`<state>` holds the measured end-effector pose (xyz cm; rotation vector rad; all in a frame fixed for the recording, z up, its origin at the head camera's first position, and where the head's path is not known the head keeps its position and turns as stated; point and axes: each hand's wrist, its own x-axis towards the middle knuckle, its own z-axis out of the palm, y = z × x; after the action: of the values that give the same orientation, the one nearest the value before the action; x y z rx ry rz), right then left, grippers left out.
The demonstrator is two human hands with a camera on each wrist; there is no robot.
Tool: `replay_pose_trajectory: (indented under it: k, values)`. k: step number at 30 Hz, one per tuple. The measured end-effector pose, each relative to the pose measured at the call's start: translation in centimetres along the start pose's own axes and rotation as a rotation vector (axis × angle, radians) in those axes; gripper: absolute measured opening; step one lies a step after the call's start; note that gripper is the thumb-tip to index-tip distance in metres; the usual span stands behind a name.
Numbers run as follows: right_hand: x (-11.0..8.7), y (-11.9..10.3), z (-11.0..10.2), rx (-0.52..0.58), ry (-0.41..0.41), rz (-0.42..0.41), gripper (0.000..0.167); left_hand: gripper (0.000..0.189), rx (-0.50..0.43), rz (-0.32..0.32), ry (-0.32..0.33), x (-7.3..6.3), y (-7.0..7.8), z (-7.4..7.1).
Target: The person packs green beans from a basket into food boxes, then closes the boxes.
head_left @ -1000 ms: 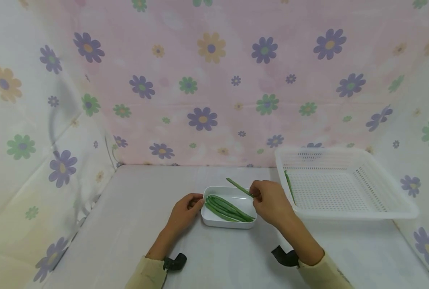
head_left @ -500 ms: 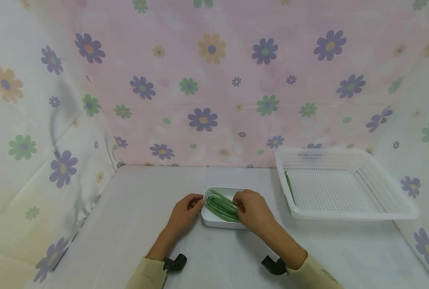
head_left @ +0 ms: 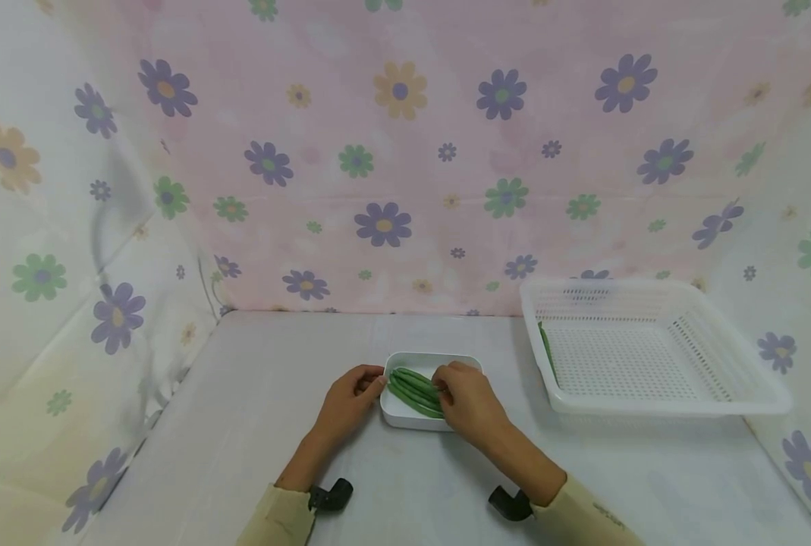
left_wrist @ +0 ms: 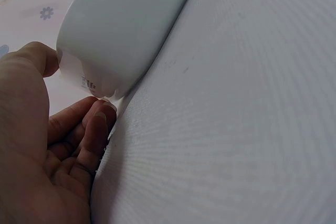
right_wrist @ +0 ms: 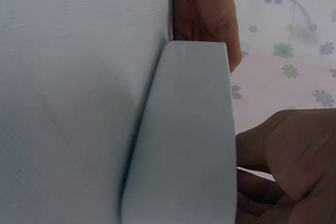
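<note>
Several green beans (head_left: 413,391) lie bunched lengthwise in a small white tray (head_left: 405,419) on the table. My left hand (head_left: 347,402) holds the tray's left end. The left wrist view shows its thumb against the rim and its other fingers curled by the lower corner of the tray (left_wrist: 121,30). Above the tray's right half, my right hand (head_left: 469,400) reaches in with curled fingers on the beans, covering their right ends. Its fingertips are hidden behind the tray wall (right_wrist: 184,129) in the right wrist view.
At the right stands a large white perforated basket (head_left: 671,406). One green bean (head_left: 548,352) leans along its left inner wall. A flowered cloth (head_left: 385,258) hangs behind and at both sides of the white table (head_left: 268,364).
My right hand has moved left and down from the tray's right end, bringing a green bean in among the others. My left hand has stayed at the tray's left end.
</note>
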<state>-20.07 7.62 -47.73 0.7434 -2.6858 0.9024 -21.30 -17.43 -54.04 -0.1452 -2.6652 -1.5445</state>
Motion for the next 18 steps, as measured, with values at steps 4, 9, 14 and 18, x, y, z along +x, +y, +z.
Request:
replay_pose_trajectory:
  k: [4, 9, 14, 18]
  values:
    - [-0.1, 0.2, 0.5, -0.012, 0.012, -0.014, 0.022, 0.034, 0.001, -0.001, -0.003, 0.1, -0.1, 0.0]
    - [-0.1, 0.3, 0.7, -0.017, 0.002, -0.006, 0.022, 0.033, -0.002, -0.004, -0.003, 0.1, -0.1, 0.1]
    - [-0.1, 0.1, 0.3, -0.026, -0.028, 0.028, 0.018, 0.033, 0.001, -0.010, -0.003, 0.0, 0.1, 0.0]
    - [0.1, -0.1, -0.7, -0.026, -0.012, 0.016, 0.016, 0.033, 0.005, -0.010, 0.000, 0.1, 0.1, 0.0]
